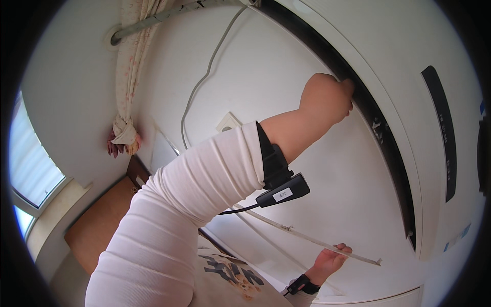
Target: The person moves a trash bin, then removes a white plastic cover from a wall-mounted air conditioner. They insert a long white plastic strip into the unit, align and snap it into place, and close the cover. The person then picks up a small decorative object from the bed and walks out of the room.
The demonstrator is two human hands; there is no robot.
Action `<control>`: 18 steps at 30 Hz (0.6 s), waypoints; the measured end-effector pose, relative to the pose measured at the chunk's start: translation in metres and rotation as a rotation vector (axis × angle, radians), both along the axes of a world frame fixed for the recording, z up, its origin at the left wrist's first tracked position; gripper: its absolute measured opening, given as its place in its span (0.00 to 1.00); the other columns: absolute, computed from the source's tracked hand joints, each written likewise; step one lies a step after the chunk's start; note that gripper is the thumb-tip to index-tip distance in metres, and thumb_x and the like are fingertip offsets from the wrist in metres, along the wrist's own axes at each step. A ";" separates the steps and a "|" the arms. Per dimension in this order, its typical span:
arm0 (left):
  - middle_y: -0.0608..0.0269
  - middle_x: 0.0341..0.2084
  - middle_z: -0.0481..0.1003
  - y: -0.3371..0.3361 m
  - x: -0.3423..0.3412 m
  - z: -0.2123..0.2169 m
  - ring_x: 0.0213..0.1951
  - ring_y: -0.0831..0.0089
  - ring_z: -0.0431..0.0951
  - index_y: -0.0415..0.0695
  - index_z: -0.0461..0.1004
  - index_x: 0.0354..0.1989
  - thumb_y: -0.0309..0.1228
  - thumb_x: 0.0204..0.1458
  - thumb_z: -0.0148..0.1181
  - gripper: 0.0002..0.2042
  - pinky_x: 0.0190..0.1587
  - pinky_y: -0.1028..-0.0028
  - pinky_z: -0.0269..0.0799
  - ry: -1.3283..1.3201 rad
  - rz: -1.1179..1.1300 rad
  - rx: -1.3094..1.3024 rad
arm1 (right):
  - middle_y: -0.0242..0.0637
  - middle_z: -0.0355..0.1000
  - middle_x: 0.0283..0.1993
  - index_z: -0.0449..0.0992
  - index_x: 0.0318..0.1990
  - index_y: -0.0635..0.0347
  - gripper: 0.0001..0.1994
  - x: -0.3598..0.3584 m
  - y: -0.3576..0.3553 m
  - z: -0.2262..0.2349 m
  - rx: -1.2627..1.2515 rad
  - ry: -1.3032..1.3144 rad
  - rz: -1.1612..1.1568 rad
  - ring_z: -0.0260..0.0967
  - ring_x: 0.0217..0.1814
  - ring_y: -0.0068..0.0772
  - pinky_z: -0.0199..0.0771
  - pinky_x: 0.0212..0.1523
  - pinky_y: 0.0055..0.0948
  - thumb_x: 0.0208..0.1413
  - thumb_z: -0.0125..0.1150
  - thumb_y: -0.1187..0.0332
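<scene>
The white wall-mounted air conditioner (327, 28) curves across the upper right, its long black air outlet (396, 163) uncovered. My left hand (327, 100) is closed at the outlet's lower edge. Its fingertips reach into the dark slot, and what they grip is hidden. Lower down, my right hand (331, 262) pinches a long, thin white louver strip (312, 238) near one end. Small tabs stick out at that end and partway along the strip. The strip hangs below the unit, apart from it, and its other end passes behind my left sleeve.
A grey cable (207, 74) runs down the white wall past a wall socket (228, 123). A wrapped pipe (158, 19) enters the wall near a tied curtain (126, 82). Below are a brown wooden surface (102, 217) and a window (36, 153) at far left. A black device (284, 192) is strapped to my left forearm.
</scene>
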State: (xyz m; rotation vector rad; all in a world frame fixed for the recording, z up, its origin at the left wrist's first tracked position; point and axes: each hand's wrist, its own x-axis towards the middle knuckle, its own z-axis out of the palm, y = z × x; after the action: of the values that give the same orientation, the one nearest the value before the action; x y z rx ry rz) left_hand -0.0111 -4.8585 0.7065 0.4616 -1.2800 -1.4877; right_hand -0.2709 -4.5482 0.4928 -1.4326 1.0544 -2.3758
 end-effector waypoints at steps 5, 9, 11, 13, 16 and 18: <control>0.62 0.15 0.71 -0.006 -0.005 0.006 0.16 0.72 0.66 0.42 0.68 0.15 0.34 0.51 0.47 0.14 0.18 0.69 0.59 -0.184 0.136 -0.127 | 0.29 0.67 0.36 0.67 0.39 0.51 0.12 -0.001 -0.004 -0.001 -0.018 -0.060 -0.005 0.62 0.39 0.20 0.64 0.41 0.22 0.56 0.60 0.58; 0.63 0.17 0.71 0.003 -0.012 0.006 0.19 0.71 0.69 0.42 0.69 0.19 0.34 0.51 0.48 0.12 0.20 0.68 0.61 -0.241 0.266 -0.248 | 0.30 0.67 0.35 0.67 0.39 0.52 0.11 -0.004 -0.003 -0.003 -0.020 -0.052 -0.034 0.63 0.37 0.20 0.66 0.37 0.21 0.57 0.58 0.58; 0.63 0.18 0.72 0.009 -0.010 0.004 0.20 0.70 0.70 0.43 0.70 0.21 0.34 0.51 0.48 0.11 0.22 0.68 0.62 -0.139 0.238 -0.171 | 0.30 0.67 0.36 0.67 0.39 0.52 0.11 -0.007 -0.002 -0.004 -0.015 -0.027 0.023 0.63 0.36 0.21 0.66 0.35 0.21 0.57 0.58 0.58; 0.62 0.19 0.72 0.012 -0.007 0.003 0.21 0.69 0.70 0.43 0.70 0.22 0.34 0.51 0.49 0.10 0.23 0.69 0.63 -0.196 0.343 -0.340 | 0.31 0.67 0.36 0.67 0.39 0.52 0.10 -0.008 -0.001 -0.004 -0.019 -0.053 0.037 0.63 0.36 0.20 0.66 0.36 0.21 0.58 0.57 0.58; 0.62 0.22 0.72 0.017 -0.005 0.002 0.24 0.71 0.71 0.40 0.70 0.22 0.37 0.50 0.51 0.12 0.30 0.73 0.67 0.103 0.073 0.023 | 0.31 0.67 0.36 0.67 0.39 0.52 0.09 -0.009 -0.001 -0.003 -0.024 -0.045 0.036 0.63 0.36 0.20 0.66 0.36 0.21 0.59 0.56 0.59; 0.61 0.22 0.72 0.017 -0.003 -0.003 0.27 0.72 0.72 0.39 0.70 0.24 0.37 0.50 0.52 0.13 0.34 0.74 0.68 0.160 0.003 0.036 | 0.32 0.67 0.36 0.67 0.39 0.52 0.09 -0.009 -0.001 -0.003 -0.034 -0.046 0.032 0.62 0.37 0.20 0.66 0.36 0.22 0.59 0.56 0.60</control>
State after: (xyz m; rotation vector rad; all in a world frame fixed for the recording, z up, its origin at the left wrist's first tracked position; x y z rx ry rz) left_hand -0.0139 -4.8419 0.7038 0.3602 -1.1276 -1.5158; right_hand -0.2803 -4.5488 0.4894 -1.3878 0.9771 -2.4030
